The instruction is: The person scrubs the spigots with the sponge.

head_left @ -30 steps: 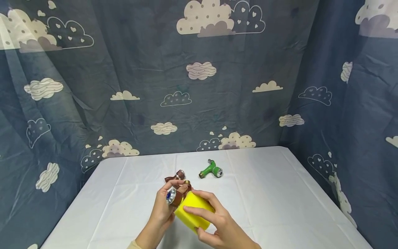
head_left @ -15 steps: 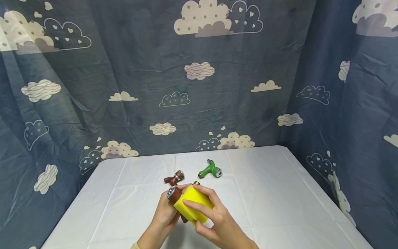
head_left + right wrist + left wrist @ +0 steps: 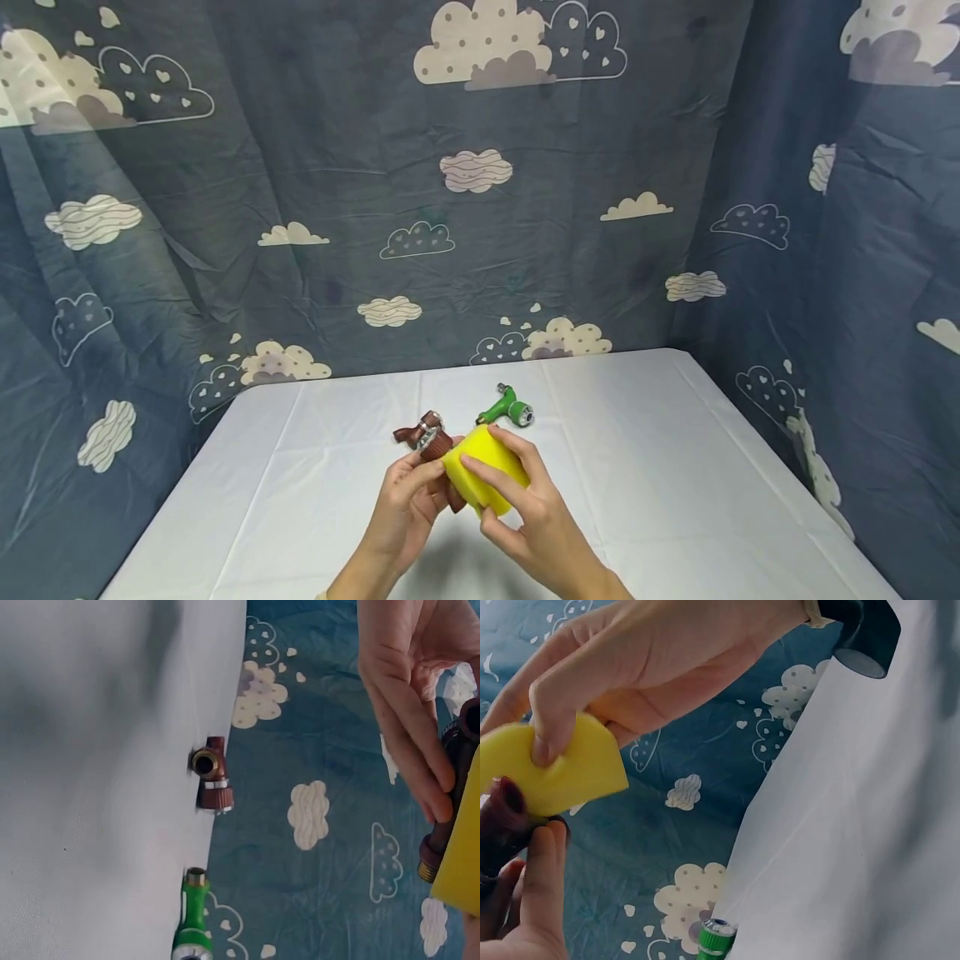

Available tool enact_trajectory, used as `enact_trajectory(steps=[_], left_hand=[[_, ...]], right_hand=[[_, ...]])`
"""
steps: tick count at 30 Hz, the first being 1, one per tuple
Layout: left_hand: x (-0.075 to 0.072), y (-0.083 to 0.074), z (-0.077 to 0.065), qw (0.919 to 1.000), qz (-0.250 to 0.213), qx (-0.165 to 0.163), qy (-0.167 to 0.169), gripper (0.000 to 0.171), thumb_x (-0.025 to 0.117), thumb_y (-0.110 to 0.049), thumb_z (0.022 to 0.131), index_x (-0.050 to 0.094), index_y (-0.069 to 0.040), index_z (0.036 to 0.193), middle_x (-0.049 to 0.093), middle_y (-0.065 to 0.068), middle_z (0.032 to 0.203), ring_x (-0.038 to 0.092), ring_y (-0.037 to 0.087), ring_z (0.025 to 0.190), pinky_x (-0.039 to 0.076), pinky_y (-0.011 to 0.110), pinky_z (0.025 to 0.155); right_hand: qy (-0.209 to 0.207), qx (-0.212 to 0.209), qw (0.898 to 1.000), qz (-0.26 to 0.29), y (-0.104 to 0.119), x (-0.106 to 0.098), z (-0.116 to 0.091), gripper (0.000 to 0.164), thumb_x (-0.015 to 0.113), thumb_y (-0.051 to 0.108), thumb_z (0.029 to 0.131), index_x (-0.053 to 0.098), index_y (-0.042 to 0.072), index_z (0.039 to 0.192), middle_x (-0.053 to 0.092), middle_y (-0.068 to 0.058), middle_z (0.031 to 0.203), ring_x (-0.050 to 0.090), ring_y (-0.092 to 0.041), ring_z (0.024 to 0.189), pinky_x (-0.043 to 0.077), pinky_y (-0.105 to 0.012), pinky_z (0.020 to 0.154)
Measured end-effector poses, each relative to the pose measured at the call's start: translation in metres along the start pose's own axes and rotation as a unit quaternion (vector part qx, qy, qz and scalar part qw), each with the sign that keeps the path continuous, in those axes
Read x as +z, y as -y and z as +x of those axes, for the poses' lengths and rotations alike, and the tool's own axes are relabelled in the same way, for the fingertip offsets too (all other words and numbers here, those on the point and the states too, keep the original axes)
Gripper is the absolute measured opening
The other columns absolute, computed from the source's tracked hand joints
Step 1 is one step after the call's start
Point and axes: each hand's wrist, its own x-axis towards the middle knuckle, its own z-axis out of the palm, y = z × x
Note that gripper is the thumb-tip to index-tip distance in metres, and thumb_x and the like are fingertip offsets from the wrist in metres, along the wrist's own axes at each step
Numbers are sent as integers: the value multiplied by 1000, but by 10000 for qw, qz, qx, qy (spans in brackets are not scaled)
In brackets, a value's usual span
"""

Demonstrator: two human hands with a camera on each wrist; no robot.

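My left hand [image 3: 401, 512] grips a brown tap [image 3: 437, 445] with a ribbed knob and a chromed end, held above the table. A yellow sponge [image 3: 486, 471] lies against the tap's side, held between the thumb and fingers of my right hand [image 3: 546, 521]. The sponge covers part of the tap in the head view. In the right wrist view, the tap's threaded brass end [image 3: 427, 868] shows beyond the left fingers. The left wrist view shows the right thumb pressing into the sponge, and the tap's open spout [image 3: 508, 801] beside it.
A second brown tap [image 3: 215, 793] lies on the white-covered table [image 3: 300, 500], just behind the held one. To its right lies a green tap [image 3: 508, 407]. A dark cloth with cloud prints [image 3: 337, 192] hangs around the table's back and sides.
The left hand has turned the held tap, so its knob now faces further up and away. Both hands and the sponge have shifted slightly up. The sponge stays against the tap.
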Motion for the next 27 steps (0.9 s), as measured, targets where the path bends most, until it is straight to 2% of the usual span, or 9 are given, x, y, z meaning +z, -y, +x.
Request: enact_trajectory(steps=[3,6,9,14,20,24,27], left_hand=[[3,0,0,9996,181,49,-222,41,60,-12,108,52,6,144,76,3,122,71,9,90,61,21,75],[4,1,1,9983,299,70,-497,44,68,-11,105,43,0,140,73,3,108,71,10,83,63,24,75],[4,1,2,9973,403,86,-614,45,70,-9,103,38,-4,134,74,4,101,78,14,88,68,32,84],[0,0,0,9964,602,145,-571,46,70,-6,102,43,-1,139,79,6,103,81,22,101,66,39,95],[-3,0,-1,9949,889,354,-306,39,69,-6,103,50,-7,137,82,5,107,80,28,109,65,39,100],[-4,0,-3,9941,949,493,-161,37,69,-3,102,51,-9,134,83,6,111,80,28,110,64,37,102],[-4,-1,-5,9921,1097,563,-213,40,71,1,100,51,-6,133,83,6,111,80,24,108,64,33,100]], right_hand=[[-57,42,9999,-126,-2,-1,0,71,81,-2,78,69,23,144,47,-17,159,57,-34,135,38,-11,121],[-87,52,9997,-229,-5,-2,0,71,81,-2,78,69,23,144,47,-18,159,58,-35,135,40,-13,120],[-85,133,9994,-322,-9,-4,-1,71,81,-1,78,69,23,144,47,-17,159,58,-35,133,46,-16,118],[-95,337,9986,-407,-13,-5,-1,70,80,-1,79,69,24,143,46,-17,160,59,-34,132,53,-23,114],[-208,585,9975,-328,-13,-3,1,68,80,-1,80,69,25,142,46,-16,160,61,-33,131,64,-41,102],[-359,779,9962,-166,-13,-2,2,68,78,-3,80,69,24,142,47,-15,159,61,-32,129,66,-41,99],[-465,1167,9920,157,-12,-1,2,68,79,-4,81,70,26,142,49,-11,158,60,-31,133,64,-39,102]])
